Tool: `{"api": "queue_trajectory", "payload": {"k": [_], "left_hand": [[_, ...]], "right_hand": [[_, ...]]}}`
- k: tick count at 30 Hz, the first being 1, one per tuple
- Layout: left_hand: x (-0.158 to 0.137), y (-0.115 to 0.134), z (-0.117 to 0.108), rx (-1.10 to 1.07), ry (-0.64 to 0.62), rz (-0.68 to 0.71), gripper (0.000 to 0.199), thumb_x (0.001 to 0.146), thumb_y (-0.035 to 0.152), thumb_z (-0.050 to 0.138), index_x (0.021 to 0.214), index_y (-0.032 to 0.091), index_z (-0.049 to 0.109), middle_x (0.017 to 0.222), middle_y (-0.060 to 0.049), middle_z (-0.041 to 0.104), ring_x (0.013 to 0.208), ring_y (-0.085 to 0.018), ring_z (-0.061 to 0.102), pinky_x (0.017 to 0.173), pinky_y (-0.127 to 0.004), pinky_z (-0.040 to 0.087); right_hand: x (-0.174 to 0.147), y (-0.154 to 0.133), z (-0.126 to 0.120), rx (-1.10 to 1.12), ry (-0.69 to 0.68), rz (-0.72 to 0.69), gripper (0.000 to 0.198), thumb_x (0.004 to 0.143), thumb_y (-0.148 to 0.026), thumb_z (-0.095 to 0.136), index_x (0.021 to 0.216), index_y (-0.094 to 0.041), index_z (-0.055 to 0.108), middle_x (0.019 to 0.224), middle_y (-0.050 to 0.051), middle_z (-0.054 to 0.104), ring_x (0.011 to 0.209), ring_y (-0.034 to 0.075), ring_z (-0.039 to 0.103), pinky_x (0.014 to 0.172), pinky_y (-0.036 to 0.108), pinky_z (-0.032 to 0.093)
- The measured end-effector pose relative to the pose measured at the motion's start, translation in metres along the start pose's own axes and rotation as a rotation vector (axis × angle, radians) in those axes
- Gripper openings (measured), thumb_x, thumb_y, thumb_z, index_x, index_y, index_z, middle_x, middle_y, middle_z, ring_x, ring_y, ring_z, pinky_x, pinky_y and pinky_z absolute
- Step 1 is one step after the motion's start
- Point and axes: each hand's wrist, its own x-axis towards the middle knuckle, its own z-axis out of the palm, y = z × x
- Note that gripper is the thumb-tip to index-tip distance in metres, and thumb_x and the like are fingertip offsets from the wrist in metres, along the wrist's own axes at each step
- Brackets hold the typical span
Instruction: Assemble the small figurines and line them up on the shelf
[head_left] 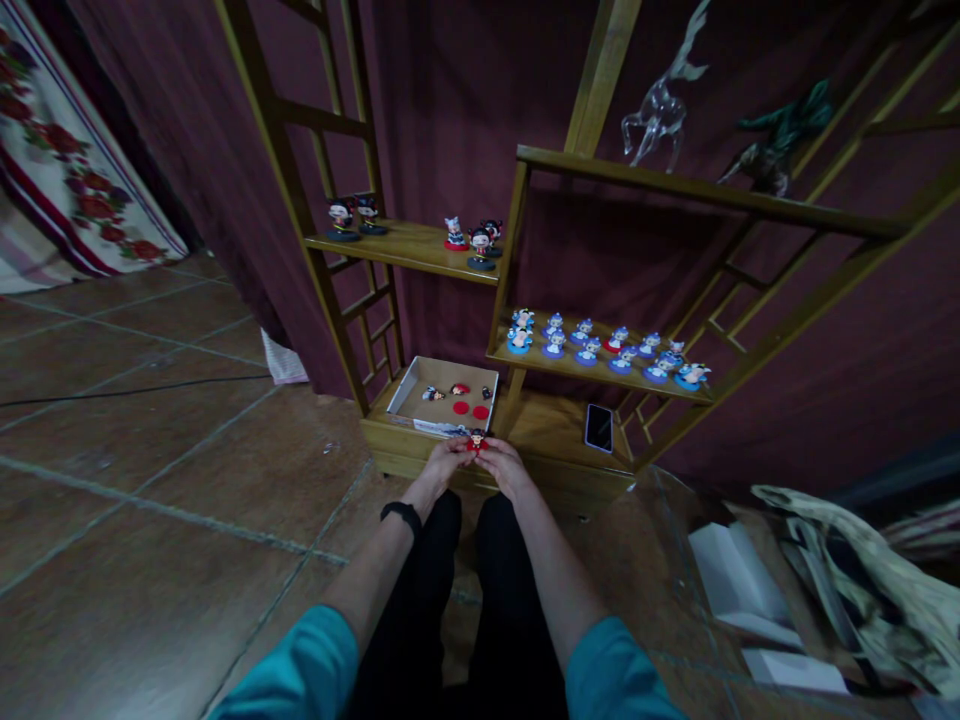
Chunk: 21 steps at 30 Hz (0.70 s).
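Observation:
Between my two hands is a small red figurine [477, 441] with dark hair, held just in front of a shallow box. My left hand [447, 460] pinches it from the left, and my right hand [504, 463] grips it from the right. The open white box [405, 393] stands on the lowest shelf. Inside it lie a dark-and-white figurine [433, 394], a red figurine [460, 389], a small dark piece [486, 393] and two red discs [460, 408]. My fingers partly cover the held figurine's base.
Wooden shelving [420, 249] stands ahead, with black-based figurines [481, 247] on the left shelf and several blue and purple figurines [588, 350] on the right. A phone [599, 428] lies low right. A clear horse statue [658, 115] stands above. White boxes [739, 575] sit on the floor.

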Motion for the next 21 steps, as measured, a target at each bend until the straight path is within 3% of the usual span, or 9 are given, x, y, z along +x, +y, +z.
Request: {"api": "queue_trajectory", "payload": {"k": [13,21], "left_hand": [[0.0013,-0.0003,-0.0014,-0.026,-0.035,-0.015,0.041,0.045,0.005,0.072,0.085,0.011,0.061,0.064,-0.001,0.062,0.054,-0.010,0.054,0.056,-0.022,0.038],[0.0017,-0.0016,-0.0021,-0.027,-0.013,-0.010,0.038,0.045,0.012,0.075,0.081,0.010,0.062,0.059,0.000,0.059,0.051,-0.008,0.052,0.054,-0.022,0.036]], "right_hand": [[0.0089,0.0078,-0.0075,-0.009,0.002,-0.020,0.038,0.051,-0.009,0.069,0.086,-0.019,0.056,0.077,0.000,0.064,0.077,0.015,0.062,0.078,0.033,0.047],[0.0050,0.0040,-0.0048,-0.014,-0.009,-0.022,0.035,0.052,-0.010,0.068,0.084,-0.019,0.058,0.084,0.001,0.065,0.081,0.016,0.062,0.080,0.034,0.046]]}}
